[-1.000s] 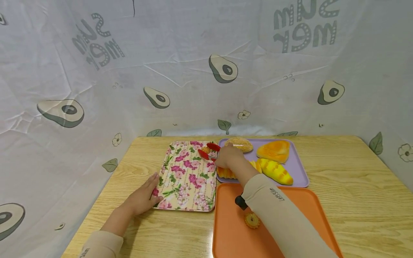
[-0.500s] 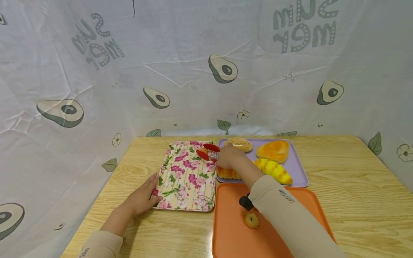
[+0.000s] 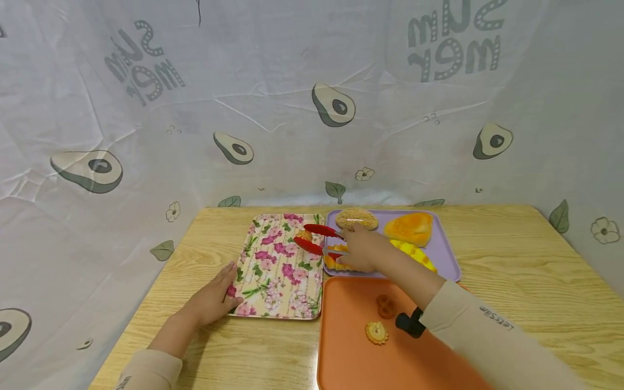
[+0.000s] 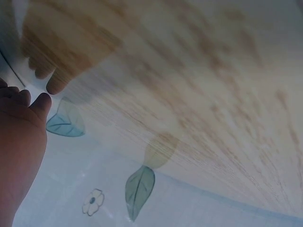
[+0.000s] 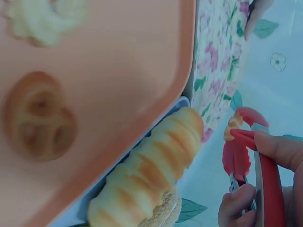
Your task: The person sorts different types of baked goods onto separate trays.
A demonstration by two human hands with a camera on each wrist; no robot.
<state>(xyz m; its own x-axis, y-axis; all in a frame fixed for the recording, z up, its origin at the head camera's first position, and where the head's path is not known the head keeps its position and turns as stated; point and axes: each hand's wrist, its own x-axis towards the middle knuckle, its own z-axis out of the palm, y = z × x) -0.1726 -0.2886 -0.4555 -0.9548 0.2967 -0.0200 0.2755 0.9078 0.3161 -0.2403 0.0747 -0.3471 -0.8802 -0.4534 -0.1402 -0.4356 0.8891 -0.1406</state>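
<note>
My right hand [image 3: 365,249] holds a pair of red-tipped tongs [image 3: 310,246] above the top right corner of a floral tray [image 3: 273,271]. Between the tong tips is a small golden cookie [image 3: 304,235]; whether the tips touch it I cannot tell. In the right wrist view the thumb and fingers lie around the tongs' red handle [image 5: 272,194], with the cookie [image 5: 232,126] by the tips. My left hand [image 3: 210,297] rests at the floral tray's left edge with its fingers extended. The left wrist view shows that hand [image 4: 23,127] at its left edge.
A purple tray [image 3: 450,260] at the back holds a seeded bun [image 3: 357,219], a golden bread [image 3: 410,227], a yellow bread [image 3: 414,254] and a ridged loaf [image 5: 151,165]. In front, an orange tray [image 3: 351,363] carries a round cookie [image 3: 377,332] and a pretzel-shaped cookie [image 3: 385,306].
My right forearm has swung to the right, uncovering the pretzel-shaped cookie on the orange tray. The tong tips have dipped slightly and stand wider apart around the small cookie. My left hand has stayed put.
</note>
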